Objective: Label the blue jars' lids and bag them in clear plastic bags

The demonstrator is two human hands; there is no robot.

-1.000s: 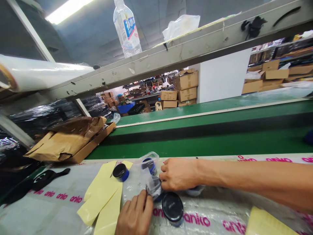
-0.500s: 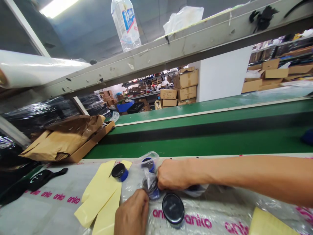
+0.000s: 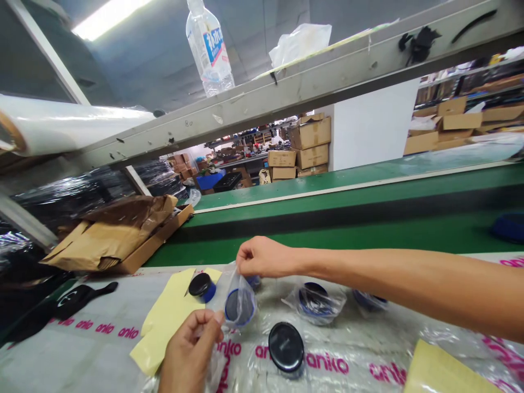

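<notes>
Now a clear plastic bag point(image 3: 236, 281) around a dark-topped jar point(image 3: 239, 307), pinched between both hands point(image 3: 192, 344).

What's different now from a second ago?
The right hand has moved left and away from the person, and now pinches the top of a clear bag around a jar. The left hand has shifted left, its fingertips at the bag's edge. The unbagged jars and the bottle stayed put.

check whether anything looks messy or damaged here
The brown paper on the cardboard tray at left looks crumpled and torn near its front edge. Black scraps cling to the metal beam like stray leftovers.
</notes>
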